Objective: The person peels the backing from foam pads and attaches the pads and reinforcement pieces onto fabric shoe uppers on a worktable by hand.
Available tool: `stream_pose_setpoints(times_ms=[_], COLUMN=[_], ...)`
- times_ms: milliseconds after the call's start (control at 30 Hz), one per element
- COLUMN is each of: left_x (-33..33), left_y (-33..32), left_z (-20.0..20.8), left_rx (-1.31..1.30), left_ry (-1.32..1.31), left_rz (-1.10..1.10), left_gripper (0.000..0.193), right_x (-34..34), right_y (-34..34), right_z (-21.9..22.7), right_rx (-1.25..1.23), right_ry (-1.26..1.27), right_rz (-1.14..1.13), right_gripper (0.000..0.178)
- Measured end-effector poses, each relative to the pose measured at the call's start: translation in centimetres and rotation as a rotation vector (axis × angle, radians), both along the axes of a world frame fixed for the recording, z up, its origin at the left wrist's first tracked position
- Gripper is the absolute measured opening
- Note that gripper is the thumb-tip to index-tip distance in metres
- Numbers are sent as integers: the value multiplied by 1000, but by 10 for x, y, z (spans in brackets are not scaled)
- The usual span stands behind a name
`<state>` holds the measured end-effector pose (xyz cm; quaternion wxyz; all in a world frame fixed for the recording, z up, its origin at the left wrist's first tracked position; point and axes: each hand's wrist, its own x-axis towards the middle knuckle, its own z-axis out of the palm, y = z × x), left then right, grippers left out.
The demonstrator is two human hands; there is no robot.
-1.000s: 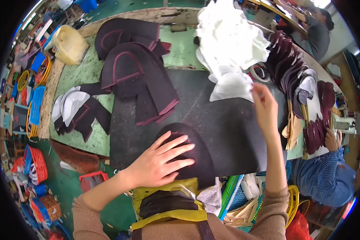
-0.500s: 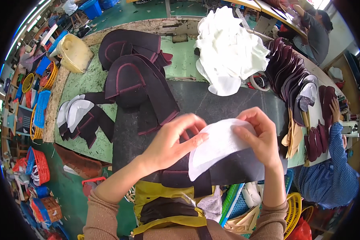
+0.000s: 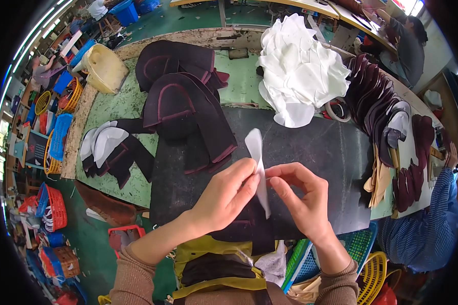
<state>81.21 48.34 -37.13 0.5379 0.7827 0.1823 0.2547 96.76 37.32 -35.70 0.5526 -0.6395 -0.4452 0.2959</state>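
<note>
A thin white fabric piece (image 3: 260,190) stands nearly edge-on over the dark work board, its upper end slightly curled. My left hand (image 3: 226,195) is closed on it, thumb and fingers pinching its middle from the left. At its right face is my right hand (image 3: 303,201), with thumb and index finger drawn together in a pinch. Whether those fingertips hold the piece's edge or something small is too fine to make out. Beyond my hands lies a big pile of similar white pieces (image 3: 303,66). Dark padded pieces with maroon edging (image 3: 175,104) lie stacked to the left.
The black board (image 3: 336,168) rests on a green worn table (image 3: 99,109). Smaller dark pieces with white patches (image 3: 107,145) lie at left, a cream bucket (image 3: 104,68) behind. A tape roll (image 3: 337,110) and rows of maroon pieces (image 3: 369,86) are right. A co-worker's blue sleeve (image 3: 440,193) shows there.
The white piece has turned from lying broadside to standing edge-on. My right hand has moved from its upper right edge down to its right face. The left hand now grips its middle.
</note>
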Motion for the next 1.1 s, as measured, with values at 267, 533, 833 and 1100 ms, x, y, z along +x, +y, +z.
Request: stream_pose_setpoints(times_ms=[267, 533, 833, 1100], left_x=[-4, -19, -16, -18], left_y=[-8, -1, -7, -1], left_z=[8, 1, -1, -20], left_rx=[378, 21, 143, -206], left_ry=[144, 137, 143, -36], left_rz=[123, 100, 110, 27], left_gripper=[8, 8, 10, 12], right_x=[-14, -12, -10, -13], right_y=[5, 11, 14, 16], right_z=[0, -10, -23, -12], right_rx=[29, -64, -55, 48], right_ry=[-328, 74, 0, -48], right_rz=[-28, 1, -37, 156], right_gripper=[14, 8, 7, 8])
